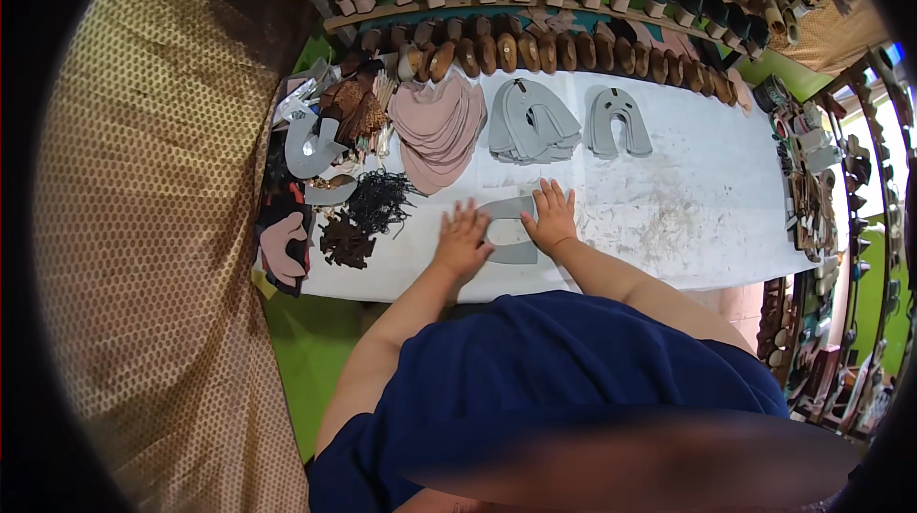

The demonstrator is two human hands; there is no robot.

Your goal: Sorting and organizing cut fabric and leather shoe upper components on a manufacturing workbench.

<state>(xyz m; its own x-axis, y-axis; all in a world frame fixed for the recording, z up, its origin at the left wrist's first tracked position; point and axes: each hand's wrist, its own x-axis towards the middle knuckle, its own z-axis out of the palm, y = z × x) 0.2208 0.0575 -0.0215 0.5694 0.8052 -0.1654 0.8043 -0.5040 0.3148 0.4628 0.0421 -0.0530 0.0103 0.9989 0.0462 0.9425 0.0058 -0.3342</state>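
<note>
A grey U-shaped shoe upper piece [517,253] lies flat on the white-covered table in front of me, its curve toward the left. My left hand [464,238] rests at the curved end with its fingers spread. Palm down, my right hand [552,216] touches the piece's far arm near its tip, fingers also apart. Neither hand grips anything. Beyond them lies a fanned stack of grey U-shaped pieces [511,131]. A smaller grey stack [600,136], with dark marks on its top piece, is to its right.
Pink pieces [437,126] are piled at the back left. Nearer are black strips [380,204] and small brown pieces [346,242]. Wooden shoe lasts [528,53] line the far edge, under shelves of more lasts. Tools [810,188] crowd the right edge; a patterned curtain [162,255] hangs left.
</note>
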